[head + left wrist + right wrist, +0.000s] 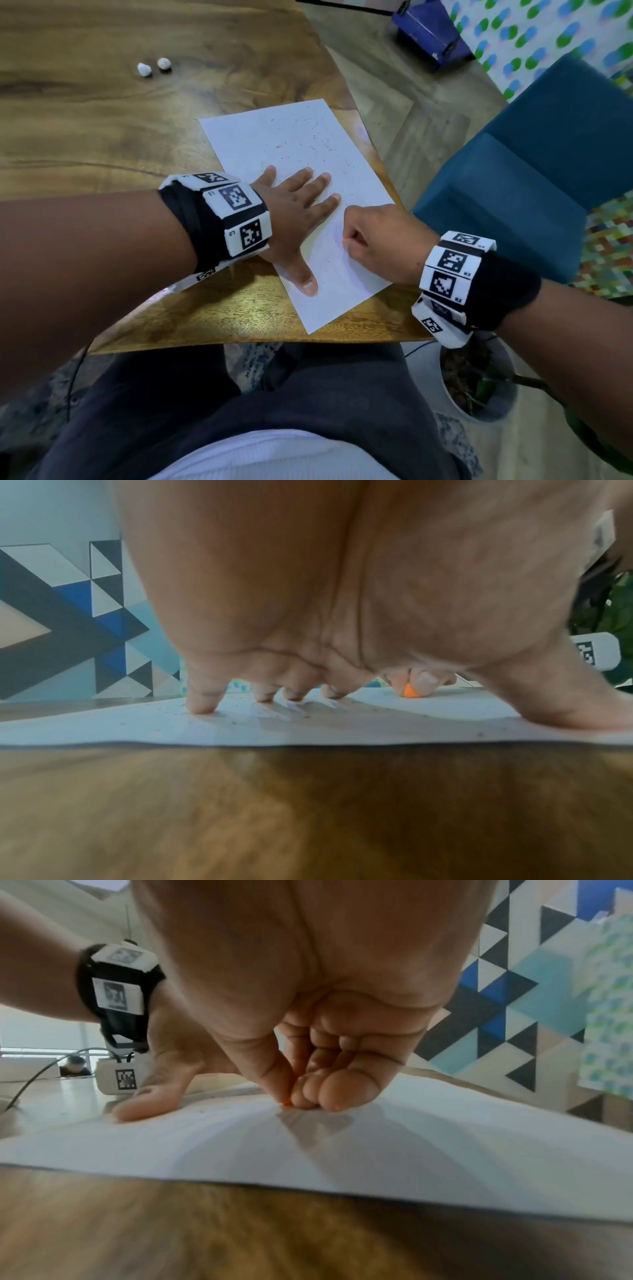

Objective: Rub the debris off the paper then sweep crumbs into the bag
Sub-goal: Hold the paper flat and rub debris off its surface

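A white sheet of paper [291, 144] lies slanted near the right edge of the wooden table [102, 130], dotted with small reddish crumbs [315, 140]. My left hand [294, 205] lies flat on the paper [308, 731], fingers [202, 699] spread and straight, pressing it down. My right hand [370, 236] is curled beside it and pinches a small orange eraser [343, 242] against the sheet [411, 1137]. The orange eraser [410, 691] shows between my fingertips in the left wrist view; only its tip [287, 1103] peeks out in the right wrist view. No bag is visible.
Two small white lumps [154, 66] sit on the table's far left. A blue upholstered chair [531, 178] stands just right of the table, a potted plant [476, 380] on the floor below my right wrist. A blue box [428, 31] lies on the floor beyond.
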A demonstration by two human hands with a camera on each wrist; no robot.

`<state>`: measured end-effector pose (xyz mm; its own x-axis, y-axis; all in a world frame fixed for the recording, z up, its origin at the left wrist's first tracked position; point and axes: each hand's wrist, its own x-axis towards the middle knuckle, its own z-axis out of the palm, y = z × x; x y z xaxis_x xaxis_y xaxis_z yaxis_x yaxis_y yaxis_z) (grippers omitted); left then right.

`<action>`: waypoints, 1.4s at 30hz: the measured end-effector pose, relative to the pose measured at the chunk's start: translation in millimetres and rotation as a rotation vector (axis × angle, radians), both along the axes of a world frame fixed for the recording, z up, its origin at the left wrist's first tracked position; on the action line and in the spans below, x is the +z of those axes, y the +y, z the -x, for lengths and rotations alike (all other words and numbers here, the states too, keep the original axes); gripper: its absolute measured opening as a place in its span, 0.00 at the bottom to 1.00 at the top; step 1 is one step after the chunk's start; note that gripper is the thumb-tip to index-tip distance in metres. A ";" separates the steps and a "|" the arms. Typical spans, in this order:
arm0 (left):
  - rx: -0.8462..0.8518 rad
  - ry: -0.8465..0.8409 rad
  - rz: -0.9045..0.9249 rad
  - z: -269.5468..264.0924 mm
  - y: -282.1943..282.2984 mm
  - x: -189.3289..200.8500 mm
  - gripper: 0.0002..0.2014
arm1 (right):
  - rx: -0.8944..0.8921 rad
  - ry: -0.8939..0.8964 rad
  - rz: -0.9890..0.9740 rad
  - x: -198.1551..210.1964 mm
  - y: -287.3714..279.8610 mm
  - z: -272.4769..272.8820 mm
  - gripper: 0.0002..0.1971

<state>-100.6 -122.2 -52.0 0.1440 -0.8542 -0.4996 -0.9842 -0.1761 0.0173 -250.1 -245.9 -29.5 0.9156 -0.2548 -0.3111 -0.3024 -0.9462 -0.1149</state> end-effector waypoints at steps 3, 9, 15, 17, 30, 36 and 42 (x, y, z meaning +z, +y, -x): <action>0.004 -0.009 -0.015 3.0 -1.7 3.8 0.73 | 0.120 0.038 -0.016 2.4 6.4 12.6 0.06; 0.013 -0.016 -0.013 11.9 -4.5 10.7 0.72 | 0.339 0.139 -0.048 8.4 22.9 39.8 0.08; 0.028 0.020 0.007 20.5 0.8 13.1 0.66 | 0.233 0.026 0.020 2.5 20.1 5.8 0.07; 0.044 0.042 -0.007 20.9 3.0 11.1 0.66 | 0.224 0.002 0.008 0.0 17.8 0.8 0.07; 0.036 0.034 0.009 25.9 9.7 4.4 0.73 | 0.254 0.031 -0.034 1.0 16.5 10.2 0.07; 0.051 0.037 0.022 26.1 12.1 3.7 0.72 | 0.238 0.058 -0.048 3.6 25.6 13.8 0.06; 0.043 0.027 0.025 25.7 11.2 1.4 0.73 | 0.109 0.060 -0.080 3.5 15.3 27.8 0.06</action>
<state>-126.3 -111.0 -50.6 0.1672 -0.8601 -0.4820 -0.9750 -0.2169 0.0489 -277.9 -230.6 -26.0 0.9154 -0.1275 -0.3817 -0.2072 -0.9624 -0.1757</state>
